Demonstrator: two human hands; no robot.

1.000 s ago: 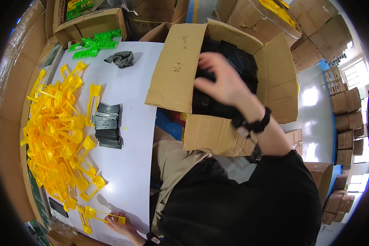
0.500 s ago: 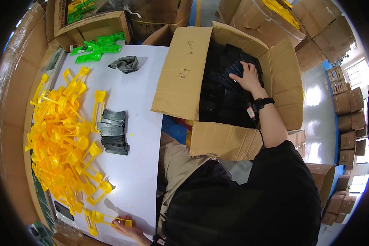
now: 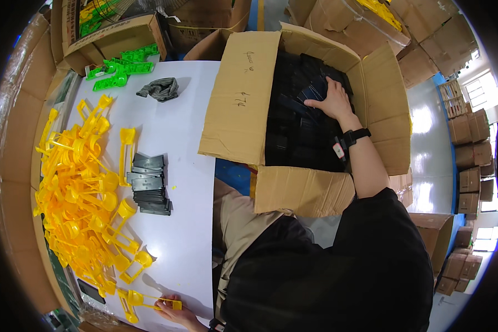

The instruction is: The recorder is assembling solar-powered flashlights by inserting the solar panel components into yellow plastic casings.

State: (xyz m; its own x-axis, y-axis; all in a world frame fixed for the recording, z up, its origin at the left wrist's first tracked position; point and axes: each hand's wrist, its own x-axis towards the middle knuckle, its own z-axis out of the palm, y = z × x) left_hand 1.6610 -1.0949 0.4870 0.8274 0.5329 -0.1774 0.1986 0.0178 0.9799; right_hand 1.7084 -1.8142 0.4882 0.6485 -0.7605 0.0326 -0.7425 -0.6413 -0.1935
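In the open cardboard box point(image 3: 242, 99), my right hand point(image 3: 336, 103) reaches over a mass of black plastic strips point(image 3: 293, 135). Its thumb and bent fingers are around a few tilted strips, with the fingertips partly hidden. My left hand point(image 3: 174, 311), low on the white table point(image 3: 188, 166), is closed on a yellow plastic piece point(image 3: 155, 305) with long thin arms. Left of it lies another yellow piece point(image 3: 130, 310). A stack of black strips point(image 3: 151, 188) rests mid-table, beside a big heap of yellow pieces point(image 3: 77, 193).
Green plastic parts point(image 3: 122, 67) and a crumpled dark cloth point(image 3: 159, 89) lie at the table's far end. A dark phone point(image 3: 91, 291) sits at the near left. Box flaps point(image 3: 304, 191) stick out around the opening. Stacked cartons point(image 3: 467, 133) stand far right.
My right hand has shifted slightly within the box, its thumb and fingers spread wider around the tilted strips. My left hand keeps its yellow piece. The whole view has shifted a little.
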